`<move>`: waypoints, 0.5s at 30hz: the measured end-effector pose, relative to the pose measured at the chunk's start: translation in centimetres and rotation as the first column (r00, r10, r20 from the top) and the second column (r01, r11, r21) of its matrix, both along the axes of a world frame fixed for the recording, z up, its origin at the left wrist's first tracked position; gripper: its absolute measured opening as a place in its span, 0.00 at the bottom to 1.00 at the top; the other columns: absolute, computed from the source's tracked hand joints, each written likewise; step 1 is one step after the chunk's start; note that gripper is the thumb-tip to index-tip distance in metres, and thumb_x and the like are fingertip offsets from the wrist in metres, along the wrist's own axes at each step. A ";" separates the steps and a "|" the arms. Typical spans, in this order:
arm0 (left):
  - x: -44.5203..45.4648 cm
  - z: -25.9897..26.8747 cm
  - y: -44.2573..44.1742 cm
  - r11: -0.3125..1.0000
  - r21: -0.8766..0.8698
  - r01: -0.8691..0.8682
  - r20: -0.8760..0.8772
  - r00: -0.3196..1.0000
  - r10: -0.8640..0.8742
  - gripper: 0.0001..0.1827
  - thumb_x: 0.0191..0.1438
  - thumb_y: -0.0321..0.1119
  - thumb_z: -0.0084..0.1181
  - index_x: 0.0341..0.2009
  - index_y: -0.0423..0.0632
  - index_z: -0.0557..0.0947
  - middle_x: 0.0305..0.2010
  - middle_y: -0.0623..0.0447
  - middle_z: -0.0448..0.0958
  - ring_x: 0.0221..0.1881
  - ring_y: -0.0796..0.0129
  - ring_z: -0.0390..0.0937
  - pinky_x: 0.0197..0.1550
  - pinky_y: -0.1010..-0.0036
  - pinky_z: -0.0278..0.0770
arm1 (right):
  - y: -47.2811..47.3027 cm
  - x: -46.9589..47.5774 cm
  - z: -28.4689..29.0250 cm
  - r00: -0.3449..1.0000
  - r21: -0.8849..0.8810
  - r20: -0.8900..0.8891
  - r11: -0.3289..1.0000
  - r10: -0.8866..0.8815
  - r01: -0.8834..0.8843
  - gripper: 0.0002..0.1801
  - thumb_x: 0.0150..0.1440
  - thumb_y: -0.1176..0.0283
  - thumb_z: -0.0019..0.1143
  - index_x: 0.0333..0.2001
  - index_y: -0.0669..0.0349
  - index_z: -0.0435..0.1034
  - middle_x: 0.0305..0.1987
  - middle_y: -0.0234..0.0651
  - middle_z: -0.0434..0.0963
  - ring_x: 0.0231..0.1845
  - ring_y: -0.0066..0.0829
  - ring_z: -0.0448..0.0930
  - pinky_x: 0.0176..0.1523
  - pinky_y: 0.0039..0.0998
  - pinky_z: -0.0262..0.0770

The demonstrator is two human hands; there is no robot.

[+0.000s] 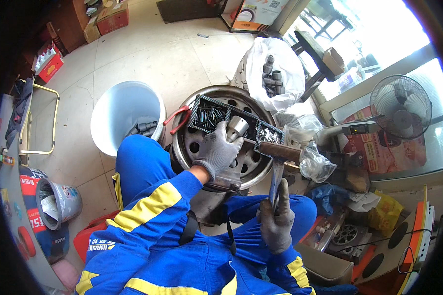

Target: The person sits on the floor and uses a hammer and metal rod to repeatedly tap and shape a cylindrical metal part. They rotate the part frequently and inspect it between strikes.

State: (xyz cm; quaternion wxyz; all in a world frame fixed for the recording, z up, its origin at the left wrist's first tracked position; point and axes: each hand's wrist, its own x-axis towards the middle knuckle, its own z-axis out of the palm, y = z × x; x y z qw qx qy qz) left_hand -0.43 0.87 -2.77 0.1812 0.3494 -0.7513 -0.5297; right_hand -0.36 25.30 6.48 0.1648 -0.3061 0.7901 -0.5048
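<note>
My left hand (218, 152), in a grey knit glove, grips a shiny metal cylindrical part (237, 126) with a hole in its side. It is held over a steel wheel rim (184, 155) set flat before me. Upright in my gloved right hand (277, 226) is a hammer (276, 177); its brown, rusty head (280, 152) lies to the right of the part. Across the rim rests a divided tray (227, 110), with dark pins (209, 115) in one compartment and small shiny pieces (269, 135) in another. My left hand hides part of the tray.
Red-handled pliers (177, 120) lie at the rim's left edge. A white bucket (112, 110) holds dark metal parts (146, 127). Beyond the rim, a white bag (256, 61) contains metal joint parts (275, 81). On the right are clear plastic bags (315, 162) and a fan (400, 107).
</note>
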 end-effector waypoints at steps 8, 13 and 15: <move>0.1 1.1 -0.7 0.991 0.118 0.055 -0.015 0.998 -0.053 0.31 0.54 0.40 0.64 0.59 0.38 0.72 0.45 0.39 0.83 0.46 0.55 0.82 0.49 0.64 0.79 | -4.0 -3.2 1.5 0.930 0.166 -0.239 0.955 0.281 -0.246 0.36 0.62 0.80 0.54 0.73 0.62 0.55 0.41 0.57 0.79 0.34 0.47 0.84 0.40 0.34 0.79; -0.4 -0.3 -0.7 0.992 0.118 0.036 -0.027 0.999 -0.033 0.35 0.54 0.49 0.61 0.63 0.43 0.71 0.48 0.34 0.82 0.51 0.39 0.81 0.54 0.53 0.77 | -5.2 -4.6 2.6 0.874 0.137 -0.407 0.964 0.266 -0.230 0.34 0.61 0.81 0.56 0.72 0.60 0.60 0.34 0.48 0.78 0.29 0.38 0.81 0.36 0.33 0.79; -0.3 -0.5 -0.6 0.996 0.090 0.024 0.016 1.000 -0.026 0.32 0.55 0.49 0.61 0.59 0.43 0.74 0.48 0.33 0.82 0.50 0.37 0.80 0.54 0.52 0.77 | -5.2 -4.8 3.0 0.829 0.120 -0.516 0.976 0.216 -0.180 0.34 0.62 0.80 0.56 0.72 0.59 0.60 0.33 0.47 0.78 0.30 0.38 0.81 0.36 0.32 0.79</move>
